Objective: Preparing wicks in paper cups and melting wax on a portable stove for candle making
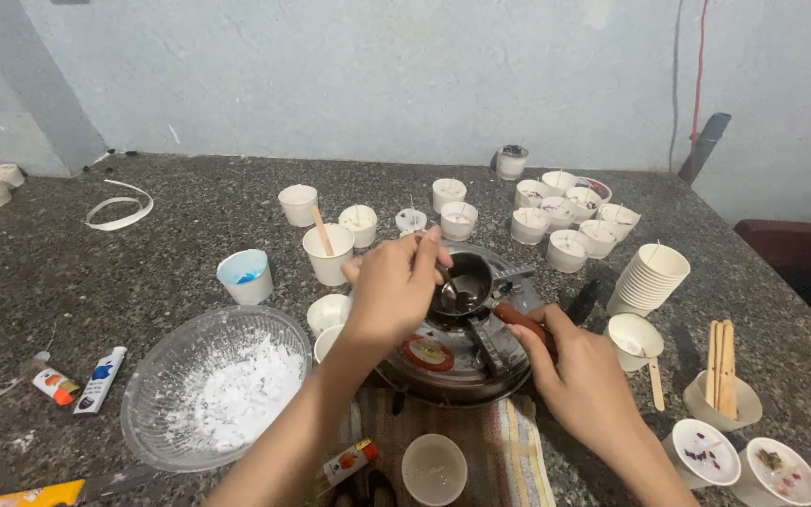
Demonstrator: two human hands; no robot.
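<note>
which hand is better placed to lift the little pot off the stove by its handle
Right, probably. The right hand already grips the pot's red-brown handle, while the left hand holds a spoon inside the pot.

**Tubes and one round label on the stone counter**

Two small paint tubes lie side by side at the counter's left, just left of the glass bowl (166,376). The orange-and-white tube (55,386) is the shorter; the blue-and-white tube (100,379) is longer, angled toward the bowl. A third tube, orange and white (349,462), rests near the front edge on the striped cloth (518,451). A round red label with a pale centre (427,353) sits on the small stove's top (481,371). A yellow flat item (21,495) shows at the bottom-left corner, kind unclear. No screens or signs.
</note>
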